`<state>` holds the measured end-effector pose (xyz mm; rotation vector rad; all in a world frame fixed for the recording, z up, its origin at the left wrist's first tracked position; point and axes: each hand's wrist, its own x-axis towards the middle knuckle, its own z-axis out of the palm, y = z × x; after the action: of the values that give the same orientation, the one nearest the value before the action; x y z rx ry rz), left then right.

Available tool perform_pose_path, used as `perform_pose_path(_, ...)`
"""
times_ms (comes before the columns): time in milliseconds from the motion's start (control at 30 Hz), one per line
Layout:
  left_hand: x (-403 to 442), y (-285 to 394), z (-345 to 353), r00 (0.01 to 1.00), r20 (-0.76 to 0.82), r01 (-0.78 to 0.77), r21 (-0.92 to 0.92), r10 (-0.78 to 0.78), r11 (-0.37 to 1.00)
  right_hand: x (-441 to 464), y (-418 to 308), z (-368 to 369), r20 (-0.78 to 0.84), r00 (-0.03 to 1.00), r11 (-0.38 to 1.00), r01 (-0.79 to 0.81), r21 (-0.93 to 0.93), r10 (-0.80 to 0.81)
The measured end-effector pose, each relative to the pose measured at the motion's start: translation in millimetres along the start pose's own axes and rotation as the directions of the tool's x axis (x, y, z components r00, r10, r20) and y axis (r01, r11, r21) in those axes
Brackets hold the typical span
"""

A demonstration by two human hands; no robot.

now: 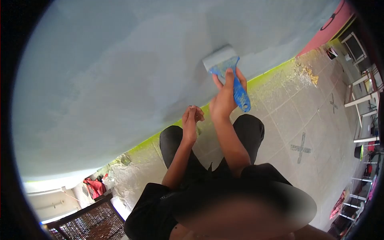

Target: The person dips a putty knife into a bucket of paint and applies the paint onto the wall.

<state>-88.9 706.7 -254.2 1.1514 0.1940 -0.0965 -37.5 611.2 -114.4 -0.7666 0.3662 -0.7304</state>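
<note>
My right hand (225,96) is closed around the blue handle of a wide putty knife (242,98). Its thumb lies along the handle, which is smeared with pale residue. The broad whitish-grey blade (220,58) is against, or very close to, the grey-blue wall (132,68); contact cannot be told. Lower and to the left, my left hand (193,118) is raised between my knees and the wall, fingers curled in towards the thumb. No object shows in it. Uneven lighter and darker patches cover the wall around the blade.
A yellow-green strip (272,75) runs along the wall's foot. Pale floor tiles (276,132) carry splatters, flaky debris (307,74) and a grey tape cross (301,148). White-framed furniture (364,98) stands at right. A red bag (95,188) and a dark lattice panel (94,222) are lower left.
</note>
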Motion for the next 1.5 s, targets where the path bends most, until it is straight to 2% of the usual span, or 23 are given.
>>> perform_pose_path(133, -7, 13, -14, 0.999, 0.045, -0.020, -0.007, 0.020, 1.000, -23, -50, 59, 0.031, 0.997, 0.984, 0.064, 0.165, -0.070)
perform_pose_path(200, -8, 23, -17, 0.997, 0.071, -0.025, -0.010, 0.026, 1.000, -24, -70, 89, 0.087, 0.981, 0.953, 0.144, 0.267, -0.173)
perform_pose_path(300, -7, 35, -22, 0.993, 0.117, -0.028, -0.022, 0.030, 0.999, -22, -100, 124, 0.216, 0.894, 0.884, 0.301, 0.358, -0.392)
perform_pose_path(367, -8, 42, -25, 0.988, 0.152, -0.005, -0.027, 0.009, 1.000, -31, -108, 123, 0.232, 0.864, 0.840, 0.316, 0.440, -0.447)
perform_pose_path(433, -7, 46, -31, 0.984, 0.178, 0.022, -0.021, -0.018, 1.000, -33, -110, 111, 0.197, 0.876, 0.845, 0.330, 0.421, -0.441)
perform_pose_path(500, -2, 46, -35, 0.979, 0.196, 0.057, -0.014, -0.053, 0.998, -25, -91, 79, 0.110, 0.919, 0.896, 0.335, 0.292, -0.379)
perform_pose_path(567, 0, 45, -38, 0.972, 0.226, 0.075, -0.024, -0.067, 0.997, -26, -59, 44, -0.064, 0.949, 0.941, 0.315, 0.126, -0.309)
perform_pose_path(633, -8, 41, -47, 0.969, 0.226, 0.100, -0.007, -0.096, 0.995, -32, -22, 6, -0.156, 0.948, 0.960, 0.263, -0.102, -0.276)
perform_pose_path(700, -4, 39, -46, 0.974, 0.212, 0.082, 0.004, -0.081, 0.997, -30, 21, -32, -0.168, 0.967, 0.963, 0.155, -0.221, -0.194)
perform_pose_path(800, -2, 25, -53, 0.983, 0.159, 0.093, -0.002, -0.091, 0.996, -41, 37, -22, -0.081, 0.990, 0.983, 0.102, -0.154, -0.115)
perform_pose_path(900, -9, 25, -51, 0.990, 0.111, 0.089, -0.030, -0.085, 0.996, -50, 12, 26, -0.038, 0.994, 0.994, 0.098, -0.047, -0.100)
perform_pose_path(1000, -9, 26, -53, 0.991, 0.111, 0.079, -0.033, -0.074, 0.996, -56, -25, 62, -0.010, 0.992, 0.991, 0.125, 0.055, -0.125)
perform_pose_path(1133, -4, 29, -50, 0.995, 0.090, 0.045, -0.031, -0.042, 0.999, -49, -64, 93, 0.118, 0.966, 0.948, 0.196, 0.252, -0.232)
perform_pose_path(1200, -2, 31, -50, 0.996, 0.090, 0.023, -0.027, -0.021, 0.999, -43, -75, 95, 0.181, 0.943, 0.926, 0.216, 0.310, -0.281)
perform_pose_path(1267, -2, 34, -49, 0.997, 0.072, 0.011, -0.040, -0.008, 0.999, -40, -73, 76, 0.170, 0.944, 0.922, 0.218, 0.320, -0.282)
perform_pose_path(1300, -2, 35, -49, 0.998, 0.063, 0.006, -0.048, -0.003, 0.999, -40, -68, 62, 0.164, 0.945, 0.921, 0.219, 0.323, -0.283)
perform_pose_path(1433, -3, 30, -56, 0.999, 0.054, 0.011, -0.061, -0.008, 0.998, -46, -10, -8, -0.037, 0.992, 0.993, 0.118, 0.013, -0.118)
perform_pose_path(1500, 0, 28, -57, 0.999, 0.039, 0.014, -0.043, -0.012, 0.999, -41, 37, -43, -0.122, 0.988, 0.991, 0.080, -0.106, -0.093)
